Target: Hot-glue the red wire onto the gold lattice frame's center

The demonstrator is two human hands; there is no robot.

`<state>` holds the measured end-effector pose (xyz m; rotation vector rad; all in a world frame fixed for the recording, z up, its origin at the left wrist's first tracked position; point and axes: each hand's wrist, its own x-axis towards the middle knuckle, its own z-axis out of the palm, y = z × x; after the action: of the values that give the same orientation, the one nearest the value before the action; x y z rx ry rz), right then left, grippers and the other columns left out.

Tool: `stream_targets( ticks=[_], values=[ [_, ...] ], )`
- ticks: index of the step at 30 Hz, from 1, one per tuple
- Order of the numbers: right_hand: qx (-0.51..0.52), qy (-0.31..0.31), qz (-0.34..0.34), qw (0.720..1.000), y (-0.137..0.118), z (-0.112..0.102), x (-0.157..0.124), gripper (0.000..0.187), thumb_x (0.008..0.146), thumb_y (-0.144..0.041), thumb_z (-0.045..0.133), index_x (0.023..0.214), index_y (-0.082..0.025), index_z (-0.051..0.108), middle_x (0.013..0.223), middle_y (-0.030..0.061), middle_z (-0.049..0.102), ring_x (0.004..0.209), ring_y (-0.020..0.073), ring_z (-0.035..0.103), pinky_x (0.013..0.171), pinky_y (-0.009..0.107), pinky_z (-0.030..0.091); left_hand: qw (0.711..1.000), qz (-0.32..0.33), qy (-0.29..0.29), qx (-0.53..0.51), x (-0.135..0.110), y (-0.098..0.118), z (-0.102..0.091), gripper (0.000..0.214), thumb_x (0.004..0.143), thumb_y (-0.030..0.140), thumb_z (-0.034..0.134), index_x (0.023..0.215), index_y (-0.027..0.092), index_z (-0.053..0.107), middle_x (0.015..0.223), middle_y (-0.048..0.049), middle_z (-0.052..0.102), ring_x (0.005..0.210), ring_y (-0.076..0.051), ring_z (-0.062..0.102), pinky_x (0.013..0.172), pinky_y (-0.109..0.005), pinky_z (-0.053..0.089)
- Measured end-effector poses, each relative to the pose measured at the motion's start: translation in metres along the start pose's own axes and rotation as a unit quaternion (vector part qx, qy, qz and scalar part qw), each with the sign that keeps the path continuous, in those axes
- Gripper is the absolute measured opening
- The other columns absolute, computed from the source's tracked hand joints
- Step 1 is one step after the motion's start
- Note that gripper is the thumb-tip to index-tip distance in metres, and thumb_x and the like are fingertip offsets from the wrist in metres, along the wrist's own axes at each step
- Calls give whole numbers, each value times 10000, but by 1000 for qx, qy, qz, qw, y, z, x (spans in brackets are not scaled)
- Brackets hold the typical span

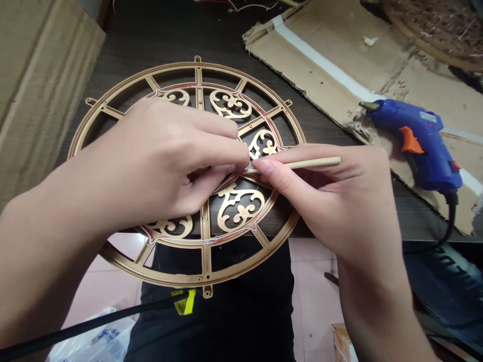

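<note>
Right hand (pixel 332 193) clamped on a thin stick (pixel 317 162), tip toward the middle of the round gold frame (pixel 205 221). I've got the frame lying over the table (pixel 151 30)'s near edge, front part overhanging. Left hand (pixel 177 156) has its fingers bunched over the frame's middle, just beside the right; can't tell what they grip. Blue glue gun (pixel 418 138) on cardboard (pixel 320 55), right side, by the near edge.

Left hand (pixel 177 156) and right hand (pixel 335 191) are bare, as are the forearms (pixel 64 221) behind; below them, black trousers (pixel 215 322).
</note>
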<state>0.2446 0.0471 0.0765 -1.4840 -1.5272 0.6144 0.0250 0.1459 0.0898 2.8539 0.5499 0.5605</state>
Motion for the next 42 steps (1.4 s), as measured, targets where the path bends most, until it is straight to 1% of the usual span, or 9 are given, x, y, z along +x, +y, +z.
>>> stream_targets(
  ticks=[5,10,15,19,23,25,30,36,42],
  values=[
    [9,-7,6,1000,-1,0,0,97,993,-248,896,902,-272,921,1004,4,915,889,233,874,668,288,672,1000,15,-11,-2,-3,-2,0,273,1099,146,535,999,217,779,946,-2,754,840,-158,674,697,-341,353],
    [20,-12,9,1000,-1,1,1,110,999,-236,885,897,-268,915,982,2,911,868,235,870,665,292,681,1000,16,-7,3,-2,0,0,289,1078,142,527,1027,248,791,938,-4,762,850,-182,695,694,-354,374],
    [5,-8,1,1000,-2,0,1,111,998,-237,887,894,-269,911,970,2,909,856,233,868,670,293,686,999,3,1,46,-3,5,-3,327,1119,218,544,928,279,803,859,19,727,753,-155,608,664,-362,331],
    [-22,-17,-4,1000,-3,-2,0,128,1012,-242,876,891,-271,907,960,-4,906,841,216,860,632,275,650,999,19,4,49,-6,5,-2,300,1130,247,558,987,241,821,882,5,726,762,-138,574,659,-373,278],
    [-28,-18,1,999,-4,-3,0,118,1018,-257,870,905,-268,903,959,-5,904,817,202,846,615,274,628,999,6,9,41,-7,4,-1,371,1145,252,464,997,235,804,884,16,686,772,-111,520,687,-339,274],
    [-20,-20,8,1000,-5,-3,0,129,1012,-235,868,888,-262,893,922,-4,896,787,198,834,603,277,621,999,-7,13,40,-7,5,-1,381,1148,247,459,980,231,800,887,15,688,783,-123,542,682,-331,294],
    [-2,-28,10,1000,-6,-4,0,157,1000,-175,856,854,-233,869,893,-3,883,735,169,792,550,263,563,999,-19,11,46,-9,7,0,307,1133,294,547,979,263,811,900,11,736,768,-162,631,651,-354,361],
    [-2,-30,9,1000,-4,-4,-2,201,1045,-178,807,854,-227,846,795,-14,824,661,126,719,528,241,499,999,-14,10,38,-10,7,0,276,1149,272,593,1035,206,836,883,2,672,791,-134,551,692,-330,295],
    [34,-23,-10,999,-2,-3,-1,180,1029,-191,841,856,-234,864,860,-10,861,713,136,770,574,226,559,999,-10,13,29,-10,8,1,320,1165,294,572,1045,188,849,854,-3,608,798,-133,532,706,-317,224]
  ],
)
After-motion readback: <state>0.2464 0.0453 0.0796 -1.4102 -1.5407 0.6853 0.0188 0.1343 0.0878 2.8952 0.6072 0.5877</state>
